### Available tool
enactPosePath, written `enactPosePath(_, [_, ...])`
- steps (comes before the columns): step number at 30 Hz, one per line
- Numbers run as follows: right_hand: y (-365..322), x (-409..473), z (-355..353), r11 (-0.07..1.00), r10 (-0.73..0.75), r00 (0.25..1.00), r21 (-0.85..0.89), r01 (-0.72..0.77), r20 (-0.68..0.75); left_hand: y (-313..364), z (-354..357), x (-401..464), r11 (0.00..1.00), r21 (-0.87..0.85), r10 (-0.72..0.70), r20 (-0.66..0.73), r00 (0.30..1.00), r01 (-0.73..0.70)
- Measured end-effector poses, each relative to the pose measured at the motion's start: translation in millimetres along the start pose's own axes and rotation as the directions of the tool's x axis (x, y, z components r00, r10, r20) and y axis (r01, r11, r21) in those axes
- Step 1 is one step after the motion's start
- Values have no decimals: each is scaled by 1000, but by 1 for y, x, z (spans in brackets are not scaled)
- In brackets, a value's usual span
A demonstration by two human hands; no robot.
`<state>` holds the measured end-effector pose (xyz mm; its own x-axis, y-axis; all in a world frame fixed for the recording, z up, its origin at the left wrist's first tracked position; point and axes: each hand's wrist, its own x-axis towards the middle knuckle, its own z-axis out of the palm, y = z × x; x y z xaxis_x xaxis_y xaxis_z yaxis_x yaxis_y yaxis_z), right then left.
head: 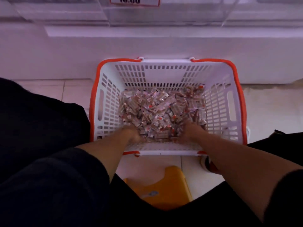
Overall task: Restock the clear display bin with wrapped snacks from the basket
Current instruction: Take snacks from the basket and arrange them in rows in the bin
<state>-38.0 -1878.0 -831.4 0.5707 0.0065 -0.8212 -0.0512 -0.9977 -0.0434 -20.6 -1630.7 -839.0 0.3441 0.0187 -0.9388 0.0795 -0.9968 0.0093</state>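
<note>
Dark clothing (49,185) filled the frame closest to the camera, and both bare forearms ran out from it into the basket (218,102) on the floor. Left hand (131,134) and right hand (188,130) were sunk into the near edge of the wrapped snacks (160,110), blurred and half buried, so whether the fingers were spread or curled round a handful could not be told.

Those snacks lay in a loose heap over the basket's bottom, thickest toward the person. Beyond the basket's far rim, higher up, stood the clear display bin (164,17), only its lower front in view, so how full it was could not be judged.

My guess at the risks: a double scoop of slippery packets could spill on the lift, since the bin sat well above the basket and loose ones would drop to the floor tiles (262,108) or slip through the basket's slots. The basket might also shift if the hands dragged against its near wall.

Writing was scarce (and mostly cut off): a red-bordered price card (134,1) on the bin showed the lower half of digits, seemingly "10.80". Packet printing was too small to read. Behind the basket's near rim, an orange stool (162,185) sat between the knees.
</note>
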Motion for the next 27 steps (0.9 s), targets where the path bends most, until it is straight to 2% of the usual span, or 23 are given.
enactPosePath(2, [2,8,5,999,-27,1000,27,26,10,-1,0,2,995,-101,-31,-53,998,25])
enactPosePath(3, [1,12,6,999,-15,998,46,13,53,-2,-2,2,976,-211,-70,-69,995,55])
enactPosePath(5, [-4,17,10,999,37,985,-25,-33,166,-3,-5,4,928,-367,-96,-58,994,69])
enactPosePath(8, [-7,26,19,996,49,983,-79,-36,175,-3,-5,5,959,-281,-61,-74,995,38])
enactPosePath(12, [-10,21,8,994,-105,992,23,104,74,-1,-5,3,978,-207,-17,-101,995,-4])
enactPosePath(13, [-11,20,4,990,-112,993,95,107,49,-1,-5,1,987,-161,8,-105,994,-25])
enactPosePath(15, [-13,18,0,934,-87,996,349,77,12,0,-7,0,985,-164,39,-99,994,-55])
enactPosePath(16, [-17,16,-3,872,-90,996,484,75,7,0,-8,0,976,-201,65,-101,993,-85])
enactPosePath(18, [-27,11,-10,674,-106,994,737,51,28,3,-11,-3,942,-310,100,-106,989,-128])
enactPosePath(19, [-33,10,-13,622,-101,995,781,51,16,4,-13,-1,928,-345,107,-107,989,-138])
enactPosePath(20, [-37,9,-18,637,-92,996,768,69,-14,4,-15,-1,923,-363,100,-88,991,-126])
enactPosePath(22, [-37,11,-23,830,-126,991,543,127,-40,3,-15,-1,904,-422,74,2,997,-66])
enactPosePath(24, [-29,9,-24,958,-185,979,236,161,81,1,-11,2,864,-504,64,88,994,-11])
enactPosePath(26, [-24,5,-20,979,-202,950,22,203,238,2,-9,0,847,-531,61,120,991,13])
enactPosePath(27, [-24,3,-18,975,-204,935,-27,221,289,2,-9,-1,846,-534,69,121,990,6])
